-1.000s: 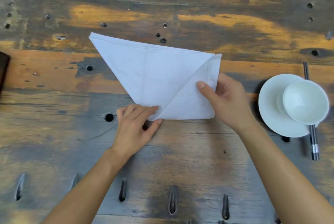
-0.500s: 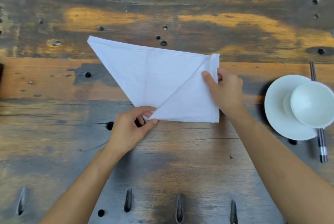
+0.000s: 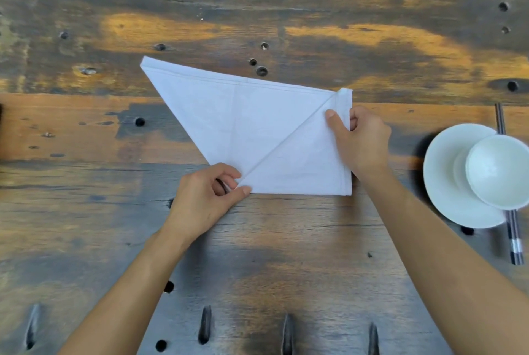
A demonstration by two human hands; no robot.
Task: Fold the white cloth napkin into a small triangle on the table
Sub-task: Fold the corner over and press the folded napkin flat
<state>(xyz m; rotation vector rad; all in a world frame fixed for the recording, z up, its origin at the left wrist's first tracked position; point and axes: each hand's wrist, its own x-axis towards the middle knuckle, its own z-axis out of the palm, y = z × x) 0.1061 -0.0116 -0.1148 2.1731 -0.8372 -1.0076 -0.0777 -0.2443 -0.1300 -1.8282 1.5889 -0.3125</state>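
Note:
The white cloth napkin [image 3: 243,122] lies flat on the worn wooden table [image 3: 257,254]. Its right part is folded over along a diagonal crease, and a long point reaches to the far left. My left hand [image 3: 206,200] pinches the napkin's near tip, where the crease ends, between thumb and fingers. My right hand [image 3: 362,142] grips the napkin's right edge near the upper right corner, thumb on top of the cloth and fingers curled around the edge.
At the right, a white bowl [image 3: 499,171] sits on a white saucer [image 3: 446,180], with dark chopsticks [image 3: 515,240] lying under them. The tabletop has several holes and slots.
My right hand slid up the right edge toward the upper corner. My left hand changed from pressing flat on the near tip to pinching it.

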